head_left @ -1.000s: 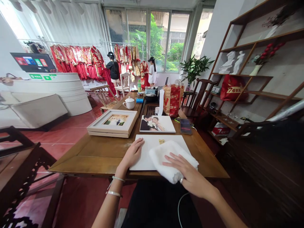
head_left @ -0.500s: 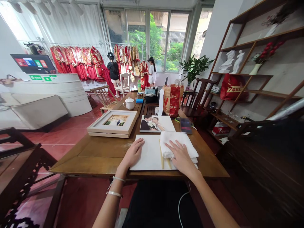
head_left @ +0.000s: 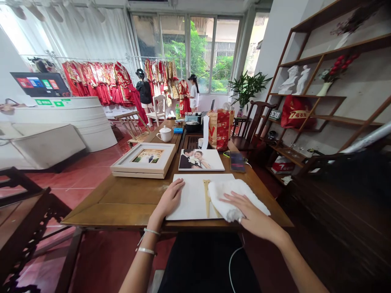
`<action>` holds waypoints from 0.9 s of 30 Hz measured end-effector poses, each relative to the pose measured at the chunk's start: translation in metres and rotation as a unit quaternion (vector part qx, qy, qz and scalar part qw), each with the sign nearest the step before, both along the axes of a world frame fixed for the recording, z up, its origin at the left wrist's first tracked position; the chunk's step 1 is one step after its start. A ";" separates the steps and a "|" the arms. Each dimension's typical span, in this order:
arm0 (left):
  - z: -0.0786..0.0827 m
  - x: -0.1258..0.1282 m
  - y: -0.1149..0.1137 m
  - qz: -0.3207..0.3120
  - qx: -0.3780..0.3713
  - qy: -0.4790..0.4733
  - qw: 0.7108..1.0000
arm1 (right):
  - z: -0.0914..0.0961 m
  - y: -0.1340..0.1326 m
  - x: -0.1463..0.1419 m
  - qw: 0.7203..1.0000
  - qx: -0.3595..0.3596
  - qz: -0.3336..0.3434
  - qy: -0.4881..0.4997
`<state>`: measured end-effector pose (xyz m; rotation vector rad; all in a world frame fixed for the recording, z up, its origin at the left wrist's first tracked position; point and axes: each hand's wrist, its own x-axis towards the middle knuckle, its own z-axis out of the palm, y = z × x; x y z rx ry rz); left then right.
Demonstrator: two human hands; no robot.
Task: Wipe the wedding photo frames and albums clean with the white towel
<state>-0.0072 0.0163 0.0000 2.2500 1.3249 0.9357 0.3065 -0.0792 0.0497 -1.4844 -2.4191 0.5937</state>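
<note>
A white board [head_left: 191, 199] lies flat on the wooden table [head_left: 128, 199] in front of me, with a thin wooden stand piece [head_left: 207, 197] showing on its back. My left hand [head_left: 169, 200] rests flat on the board's left edge, fingers stretched out. My right hand [head_left: 249, 213] presses down on a white cloth [head_left: 235, 195] that covers the board's right part and hangs over its right edge. The fingers lie spread on the cloth.
Beyond the board lie a wedding photo print [head_left: 200, 159], a stacked pale picture frame [head_left: 145, 159] and a phone [head_left: 236, 161]. Further back stand a red bag [head_left: 221, 128] and a white teapot [head_left: 165, 133]. Two people [head_left: 145, 91] stand by red garments at the rack. Shelves [head_left: 308, 106] fill the right wall.
My right hand has swept the cloth from the board's near middle up to the right, then down towards the right edge, uncovering the wooden stand piece. My left hand has stayed put.
</note>
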 end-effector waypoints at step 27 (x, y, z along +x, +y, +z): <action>0.000 0.001 0.001 0.001 0.000 0.006 1.000 | -0.012 -0.056 -0.016 0.997 0.025 -0.051 -0.061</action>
